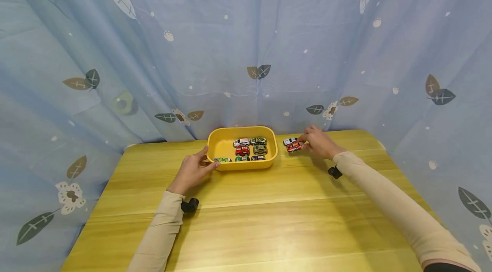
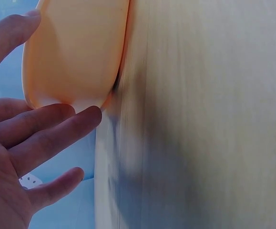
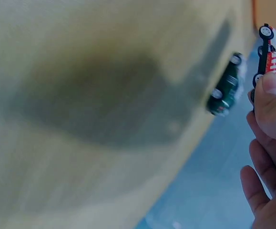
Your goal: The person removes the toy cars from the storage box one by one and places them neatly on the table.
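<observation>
A yellow tray stands on the table with several toy cars inside, among them a red one and an olive one. At the tray's left end, my left hand touches its wall and rim with thumb and fairly straight fingers; the left wrist view shows these fingers spread against the end. My right hand, right of the tray, pinches a red-and-white toy car between thumb and fingers. Close beside it stands a white toy car, whose side looks dark green in the right wrist view.
The wooden table extends toward me from the tray. Directly behind its back edge hangs a blue curtain with leaf prints. A small black device is worn at my left wrist, and another at my right.
</observation>
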Motion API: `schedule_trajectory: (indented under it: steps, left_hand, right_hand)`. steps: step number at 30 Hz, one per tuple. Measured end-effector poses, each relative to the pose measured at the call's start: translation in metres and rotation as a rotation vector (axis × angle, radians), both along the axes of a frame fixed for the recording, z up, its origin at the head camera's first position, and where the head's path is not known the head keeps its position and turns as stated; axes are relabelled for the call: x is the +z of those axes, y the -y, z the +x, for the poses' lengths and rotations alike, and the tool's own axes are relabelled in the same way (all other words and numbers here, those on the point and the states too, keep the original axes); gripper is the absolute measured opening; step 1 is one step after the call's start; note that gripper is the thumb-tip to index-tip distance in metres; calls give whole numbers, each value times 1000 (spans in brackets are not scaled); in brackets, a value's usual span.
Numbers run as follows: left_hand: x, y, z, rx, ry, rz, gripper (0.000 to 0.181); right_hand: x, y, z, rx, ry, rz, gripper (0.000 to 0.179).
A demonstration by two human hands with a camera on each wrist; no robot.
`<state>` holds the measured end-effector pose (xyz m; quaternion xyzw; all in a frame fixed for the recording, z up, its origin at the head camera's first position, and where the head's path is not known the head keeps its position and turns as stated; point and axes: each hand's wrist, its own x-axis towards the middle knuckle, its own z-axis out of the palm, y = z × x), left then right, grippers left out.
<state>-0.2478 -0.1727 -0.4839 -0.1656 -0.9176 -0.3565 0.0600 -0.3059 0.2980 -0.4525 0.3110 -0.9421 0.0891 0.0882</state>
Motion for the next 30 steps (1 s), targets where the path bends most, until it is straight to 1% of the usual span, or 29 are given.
schedule_trajectory:
  steps: [4, 10, 16, 18, 25, 30]
  left_hand:
    - [1, 0, 0, -1, 5, 11, 86]
    - [0, 0, 0, 11, 19, -3, 88]
    - [1, 1, 0, 9, 13, -9, 88]
    - [1, 1, 0, 11, 10, -9, 87]
    - [3, 1, 0, 12, 6, -4, 87]
    - [2, 0, 0, 16, 15, -13, 87]
  right_hand:
    - [-12, -1, 1, -5, 1, -30, 16]
    - [-25, -4, 2, -39, 41, -64, 21]
    - [-35, -5, -1, -18, 50, -76, 20]
    - [-36, -5, -1, -16, 57, -84, 20]
    - [-29, -5, -2, -19, 104, -84, 21]
    - [-30, -6, -1, -37, 124, -92, 24]
